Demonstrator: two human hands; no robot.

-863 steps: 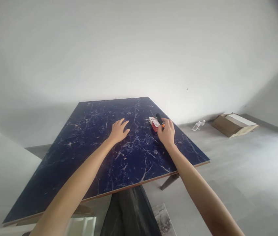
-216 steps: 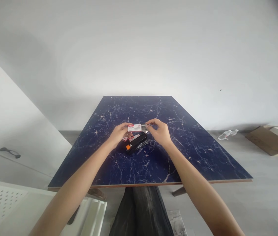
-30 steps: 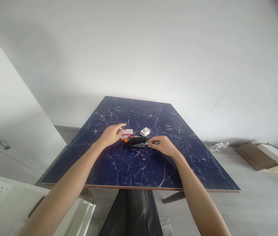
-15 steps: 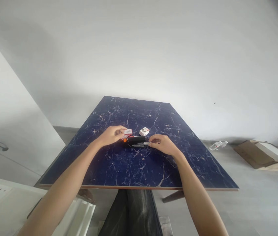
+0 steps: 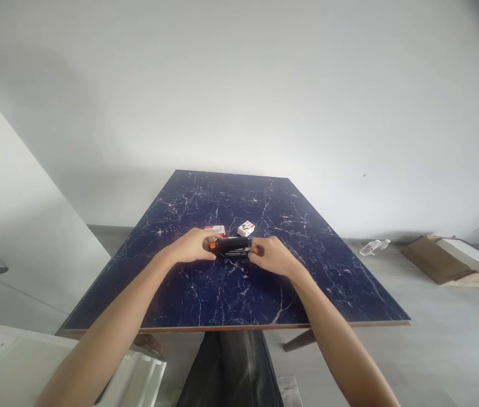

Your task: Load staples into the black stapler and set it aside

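A black stapler-like tool [image 5: 234, 244] with an orange part at its left end is between my two hands, over the dark blue marbled table [image 5: 239, 299]. My left hand [image 5: 192, 246] grips its left end, fingers behind and thumb in front. The fingers of my right hand [image 5: 272, 254] are closed on its right end. Just behind the tool lies a flat red and white box [image 5: 215, 229], close to my left fingers. A white box [image 5: 246, 228] with dark print sits behind the tool, nearer its right end.
On the floor at the right are clear plastic bottles [image 5: 375, 247] and an open cardboard box [image 5: 455, 260]. A white cabinet [image 5: 14, 203] with a dark handle stands at the left. A pale wall rises behind the table.
My left hand has let go of the red and white box and taken hold of the tool's left end. My right hand has closed around its right end, and the view has shifted slightly.
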